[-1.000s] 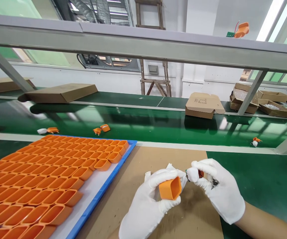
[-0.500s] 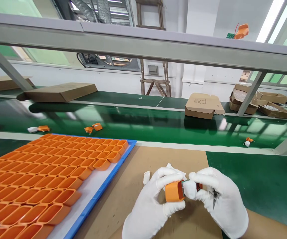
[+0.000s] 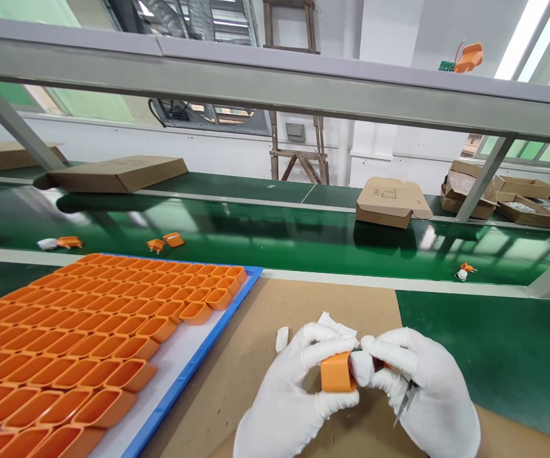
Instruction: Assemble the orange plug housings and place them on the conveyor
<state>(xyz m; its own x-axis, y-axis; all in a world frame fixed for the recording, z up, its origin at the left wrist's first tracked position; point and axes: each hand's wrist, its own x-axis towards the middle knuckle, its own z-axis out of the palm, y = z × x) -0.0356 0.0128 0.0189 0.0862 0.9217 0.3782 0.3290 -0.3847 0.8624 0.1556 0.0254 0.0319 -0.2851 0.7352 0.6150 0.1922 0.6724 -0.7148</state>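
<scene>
- Just above the cardboard, near its right edge: one orange shell, lying on its side in the air, mouth turned toward the right hand.
- Left hand clamped round the shell, thumb below, fingers above. Sound grip, by my judgement; squeezing harder might pinch the mouth narrow.
- Right hand: fingertips together on a white part, a dark red bit showing behind it. Part sits right at the shell's mouth. Depth of entry cannot be told; fingers cover too much.
- Step looks like fitting part to shell. Best done square: line up the long sides first, then ease in with small, even pushes. Tilted, it could catch on the rim.
- Should it bind, backing off and re-aligning seems wiser than force.
- Pointed metal tool tucked in the right hand, tip angled down and leftward. Worth holding that tip clear of glove and part.
- White scraps just beyond the left fingers; best left out of the joint.
- Farther left, blue-rimmed tray with rows of shells, mouths up.
- Green desk to the right; loose orange pieces on the belt beyond.
</scene>
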